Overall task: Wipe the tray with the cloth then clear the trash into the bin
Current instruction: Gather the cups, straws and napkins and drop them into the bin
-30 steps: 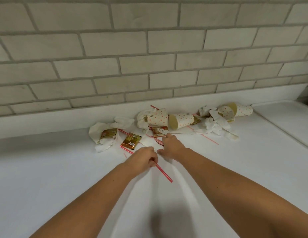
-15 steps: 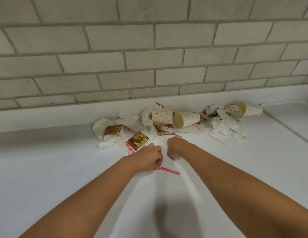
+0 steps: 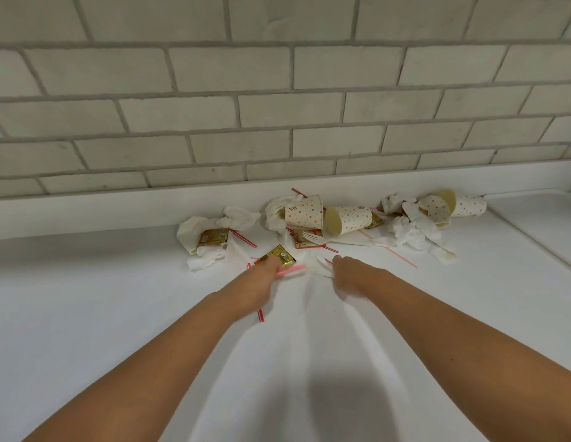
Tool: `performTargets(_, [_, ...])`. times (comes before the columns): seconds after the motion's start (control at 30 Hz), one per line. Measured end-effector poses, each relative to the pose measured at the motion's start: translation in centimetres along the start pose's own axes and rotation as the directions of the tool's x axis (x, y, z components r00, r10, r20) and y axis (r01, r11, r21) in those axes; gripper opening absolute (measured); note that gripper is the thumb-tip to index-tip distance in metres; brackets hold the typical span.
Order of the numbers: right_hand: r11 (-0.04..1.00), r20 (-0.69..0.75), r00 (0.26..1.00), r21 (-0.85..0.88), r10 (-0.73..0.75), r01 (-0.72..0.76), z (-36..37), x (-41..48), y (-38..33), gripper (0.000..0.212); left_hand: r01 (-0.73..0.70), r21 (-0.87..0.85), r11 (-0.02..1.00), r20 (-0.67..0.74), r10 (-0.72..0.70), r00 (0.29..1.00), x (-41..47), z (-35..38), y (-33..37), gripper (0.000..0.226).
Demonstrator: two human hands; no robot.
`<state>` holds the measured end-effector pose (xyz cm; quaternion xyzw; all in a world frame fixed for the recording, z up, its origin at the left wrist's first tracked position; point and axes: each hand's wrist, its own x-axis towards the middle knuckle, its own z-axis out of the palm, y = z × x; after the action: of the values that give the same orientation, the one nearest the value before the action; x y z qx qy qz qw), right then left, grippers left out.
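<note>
Trash (image 3: 352, 218) is piled on the white counter (image 3: 118, 314) against the brick wall (image 3: 277, 122): four polka-dot cups (image 3: 304, 213), at least four gold sauce packets (image 3: 213, 236), some crumpled napkins (image 3: 408, 232). The left hand (image 3: 261, 279) grips a striped straw (image 3: 292, 270) beside one packet, the right hand (image 3: 352, 274) pinches a white plastic utensil (image 3: 322, 264).

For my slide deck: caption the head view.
Left hand holds a striped straw; right hand reaches toward polka-dot paper cups, napkins and sauce packets.

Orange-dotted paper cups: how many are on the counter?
4: first orange-dotted paper cup and second cup together mid-pile; third cup overlapping fourth cup at right. Crumpled white napkins may hide more.
</note>
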<state>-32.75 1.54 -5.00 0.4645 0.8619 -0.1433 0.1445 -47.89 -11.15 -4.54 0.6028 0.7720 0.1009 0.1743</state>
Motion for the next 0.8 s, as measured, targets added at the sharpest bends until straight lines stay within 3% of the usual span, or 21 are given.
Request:
performTargets(0.07, [0.999,0.004,1.000,0.046,0.009,-0.009,-0.3,-0.1,0.4,0.051,0.114,-0.062,0.992,-0.120,-0.120,0.985,0.2,-0.2,-0.8,0.015])
performTargets(0.13, [0.994,0.010,1.000,0.109,0.013,-0.014,-0.6,-0.1,0.6,0.050,0.224,-0.112,0.968,-0.185,-0.242,0.953,0.5,0.1,-1.4,0.022])
performTargets(0.27, [0.917,-0.117,0.993,0.397,0.007,0.040,-1.4,-0.2,1.4,0.043,0.425,-0.144,0.894,-0.109,-0.441,0.891,1.4,0.9,-1.3,0.045])
performTargets(0.33, [0.786,-0.202,0.979,0.607,0.007,0.120,-2.0,-0.8,1.9,0.043,0.454,-0.123,0.882,-0.083,-0.465,0.881,1.7,1.2,-1.1,0.037])
performTargets(0.43, [0.634,-0.236,0.972,0.750,-0.013,0.190,-3.3,-1.8,2.3,0.018,0.459,-0.152,0.875,-0.059,-0.472,0.880,1.9,1.3,-1.0,0.015])
performTargets(0.57, [0.528,-0.248,0.968,0.818,-0.036,0.229,-4.3,-2.3,2.3,0.003,0.469,-0.231,0.853,-0.048,-0.491,0.870,1.8,1.2,-1.2,0.015])
performTargets(0.63, [0.522,-0.265,0.964,0.819,-0.024,0.238,-4.4,-2.0,2.3,0.019,0.489,-0.245,0.837,-0.057,-0.516,0.855,1.3,1.0,-1.4,0.025])
performTargets(0.7, [0.539,-0.273,0.962,0.809,-0.008,0.234,-4.2,-1.7,2.0,0.022,0.524,-0.228,0.820,-0.048,-0.547,0.836,0.9,0.7,-1.7,0.032])
performTargets(0.8, [0.474,-0.286,0.958,0.842,-0.015,0.259,-3.8,-1.0,1.6,0.024,0.542,-0.181,0.821,-0.022,-0.554,0.832,0.6,0.3,-1.7,0.016])
